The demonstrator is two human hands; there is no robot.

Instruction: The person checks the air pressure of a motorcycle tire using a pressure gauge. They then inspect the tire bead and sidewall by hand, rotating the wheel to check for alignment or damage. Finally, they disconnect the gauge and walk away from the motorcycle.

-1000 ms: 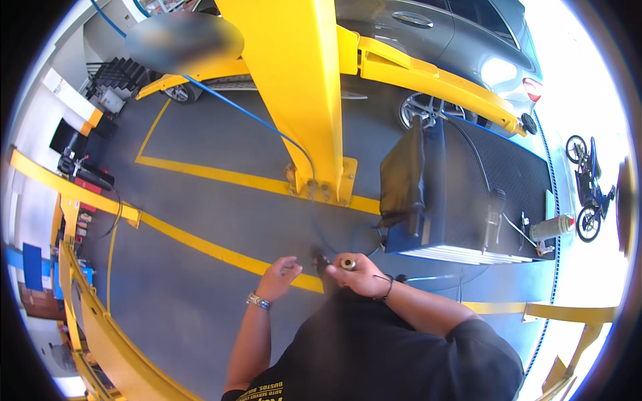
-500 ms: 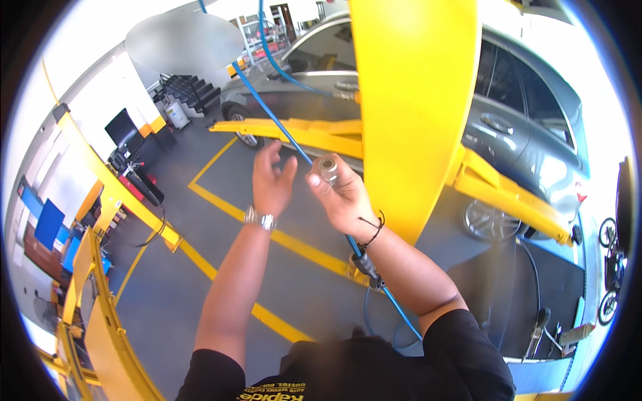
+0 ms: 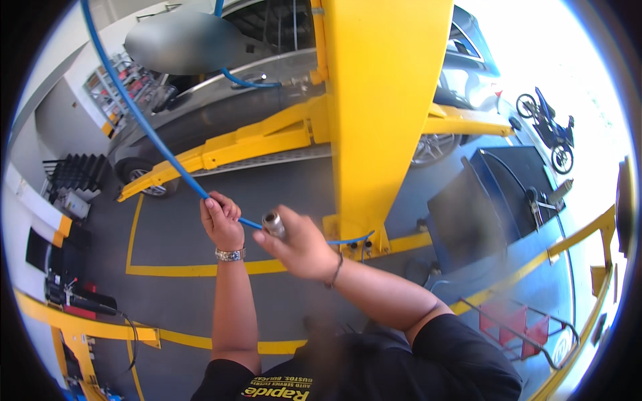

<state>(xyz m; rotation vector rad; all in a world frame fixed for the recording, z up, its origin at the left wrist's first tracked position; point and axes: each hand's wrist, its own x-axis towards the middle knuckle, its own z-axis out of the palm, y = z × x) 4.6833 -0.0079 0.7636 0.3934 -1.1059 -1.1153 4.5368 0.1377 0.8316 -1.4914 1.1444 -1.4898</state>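
Observation:
A blue hose (image 3: 151, 137) comes down from the upper left, and my left hand (image 3: 224, 224) is closed round it. The hose carries on a short way to my right hand (image 3: 301, 247), passes behind it, and shows again beyond the wrist near the post's foot. In my right hand is a short, hollow metal cylinder (image 3: 273, 225), its round open end facing up between thumb and fingers. Whether that cylinder is joined to the hose is hidden by the hand. Both hands are close together, the left slightly higher.
A yellow lift post (image 3: 388, 100) stands ahead, its arms (image 3: 261, 144) reaching beside a grey car (image 3: 194, 107). To the right are a dark blue cabinet (image 3: 468, 200) and a red-panelled metal frame (image 3: 518, 327). Yellow lines (image 3: 194, 270) mark the grey floor; a motorcycle (image 3: 550, 130) stands farther off.
My left hand, before empty with fingers apart, has closed on the blue hose. My right hand, still with the metal cylinder, is lower and farther left in view. The whole view has turned.

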